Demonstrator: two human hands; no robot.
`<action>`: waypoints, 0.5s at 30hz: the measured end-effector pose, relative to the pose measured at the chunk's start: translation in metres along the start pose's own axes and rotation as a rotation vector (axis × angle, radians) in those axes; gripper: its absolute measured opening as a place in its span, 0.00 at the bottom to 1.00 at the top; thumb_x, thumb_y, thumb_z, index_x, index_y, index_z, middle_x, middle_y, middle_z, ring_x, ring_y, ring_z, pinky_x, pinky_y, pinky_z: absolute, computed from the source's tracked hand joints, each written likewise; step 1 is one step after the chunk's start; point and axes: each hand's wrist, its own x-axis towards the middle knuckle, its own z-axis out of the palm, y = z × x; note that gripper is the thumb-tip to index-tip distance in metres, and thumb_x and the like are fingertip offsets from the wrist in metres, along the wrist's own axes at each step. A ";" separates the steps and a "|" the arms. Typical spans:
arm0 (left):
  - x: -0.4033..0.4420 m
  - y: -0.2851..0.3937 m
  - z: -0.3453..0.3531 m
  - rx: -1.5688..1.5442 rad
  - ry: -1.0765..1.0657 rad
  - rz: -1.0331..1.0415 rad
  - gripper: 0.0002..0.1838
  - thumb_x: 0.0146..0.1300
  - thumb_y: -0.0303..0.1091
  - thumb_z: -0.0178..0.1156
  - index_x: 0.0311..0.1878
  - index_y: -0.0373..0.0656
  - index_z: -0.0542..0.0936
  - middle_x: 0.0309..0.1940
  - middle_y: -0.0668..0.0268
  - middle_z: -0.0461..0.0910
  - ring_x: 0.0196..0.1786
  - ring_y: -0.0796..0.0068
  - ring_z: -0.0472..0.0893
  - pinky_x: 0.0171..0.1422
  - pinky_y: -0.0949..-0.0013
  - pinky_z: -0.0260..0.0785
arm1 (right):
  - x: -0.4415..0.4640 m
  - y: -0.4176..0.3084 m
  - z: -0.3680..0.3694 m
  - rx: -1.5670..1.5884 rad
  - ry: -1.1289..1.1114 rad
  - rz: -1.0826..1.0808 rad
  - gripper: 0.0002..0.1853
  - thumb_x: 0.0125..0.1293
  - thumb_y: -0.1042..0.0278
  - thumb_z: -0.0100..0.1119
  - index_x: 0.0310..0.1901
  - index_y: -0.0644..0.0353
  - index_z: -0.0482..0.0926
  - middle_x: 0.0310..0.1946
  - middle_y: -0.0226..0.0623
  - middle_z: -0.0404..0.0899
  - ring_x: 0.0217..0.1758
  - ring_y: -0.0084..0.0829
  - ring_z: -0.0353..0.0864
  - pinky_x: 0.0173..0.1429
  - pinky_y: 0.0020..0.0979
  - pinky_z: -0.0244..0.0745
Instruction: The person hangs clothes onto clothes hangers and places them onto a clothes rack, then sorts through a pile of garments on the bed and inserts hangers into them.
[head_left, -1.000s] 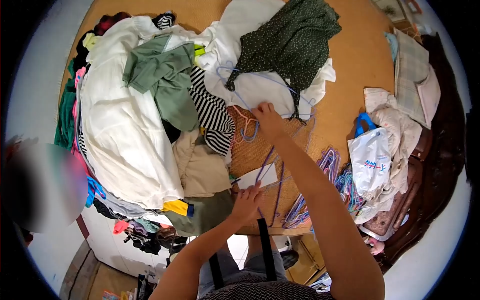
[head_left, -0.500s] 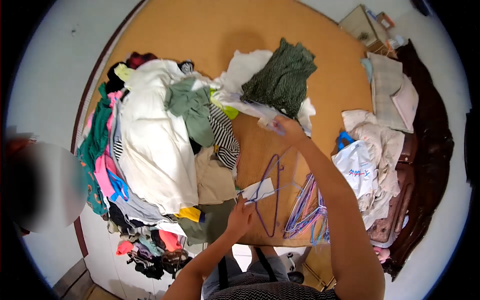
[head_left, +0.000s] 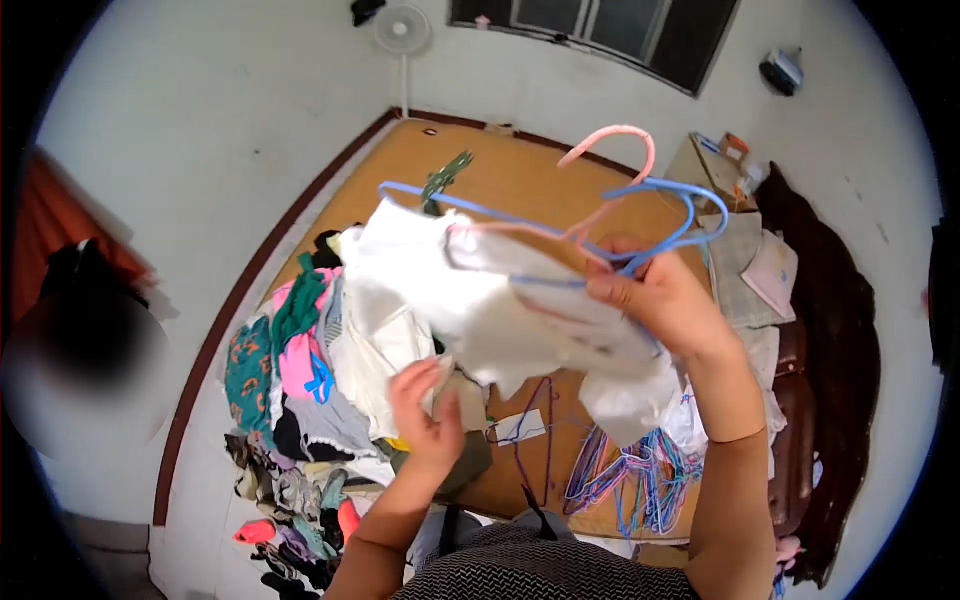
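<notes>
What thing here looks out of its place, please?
A purple hanger lies apart from the hanger heap, partly across a white card. It looks stray because most other hangers are bunched in that heap. No damage stands out.

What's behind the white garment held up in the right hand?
Around the white garment, tan mat and a heap of clothes show; whatever lies directly behind it is covered.

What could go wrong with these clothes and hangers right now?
Blue hangers and a pink hanger crowd together in the right hand, so they might tangle. The white garment drapes below; with the left hand open, it could slip. The hanger heap by the tan mat's near edge might get knocked off.
</notes>
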 end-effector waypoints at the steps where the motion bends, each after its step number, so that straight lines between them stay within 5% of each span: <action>1: 0.002 0.022 -0.014 -0.007 0.116 0.088 0.16 0.58 0.23 0.54 0.51 0.34 0.71 0.52 0.53 0.68 0.53 0.63 0.69 0.53 0.66 0.65 | -0.018 -0.007 -0.001 -0.090 -0.108 0.071 0.09 0.60 0.68 0.63 0.39 0.59 0.75 0.32 0.22 0.72 0.37 0.15 0.68 0.43 0.20 0.64; 4: 0.000 0.103 -0.051 0.239 0.237 0.209 0.23 0.61 0.33 0.52 0.57 0.31 0.67 0.55 0.52 0.63 0.58 0.61 0.64 0.62 0.60 0.57 | -0.066 0.012 0.016 0.039 -0.416 -0.010 0.10 0.60 0.69 0.62 0.41 0.59 0.74 0.35 0.24 0.72 0.41 0.16 0.69 0.47 0.20 0.64; 6: -0.007 0.162 -0.066 0.527 0.096 0.120 0.32 0.62 0.47 0.52 0.61 0.31 0.65 0.55 0.50 0.66 0.60 0.52 0.62 0.64 0.54 0.52 | -0.096 0.025 0.041 0.144 -0.561 0.003 0.11 0.62 0.68 0.60 0.43 0.60 0.73 0.35 0.25 0.72 0.40 0.16 0.69 0.46 0.21 0.65; 10: -0.062 0.233 -0.069 0.707 -0.106 -0.002 0.41 0.53 0.57 0.59 0.61 0.32 0.66 0.54 0.51 0.69 0.61 0.46 0.63 0.64 0.50 0.53 | -0.162 0.077 0.097 0.453 -0.861 -0.080 0.17 0.63 0.76 0.53 0.53 0.64 0.67 0.43 0.30 0.72 0.48 0.19 0.70 0.53 0.25 0.67; 11: -0.076 0.252 -0.067 0.683 -0.072 -0.084 0.41 0.50 0.54 0.64 0.59 0.32 0.67 0.52 0.50 0.70 0.60 0.44 0.64 0.64 0.50 0.54 | -0.177 0.087 0.113 0.472 -0.939 -0.151 0.19 0.62 0.80 0.50 0.56 0.64 0.66 0.49 0.33 0.71 0.52 0.23 0.70 0.57 0.26 0.66; 15: -0.141 0.288 -0.095 0.741 0.195 -0.268 0.21 0.44 0.34 0.69 0.44 0.40 0.77 0.27 0.62 0.75 0.28 0.61 0.76 0.51 0.56 0.68 | -0.251 0.082 0.158 0.576 -1.088 -0.064 0.19 0.63 0.80 0.47 0.57 0.66 0.65 0.50 0.37 0.71 0.55 0.26 0.69 0.61 0.29 0.64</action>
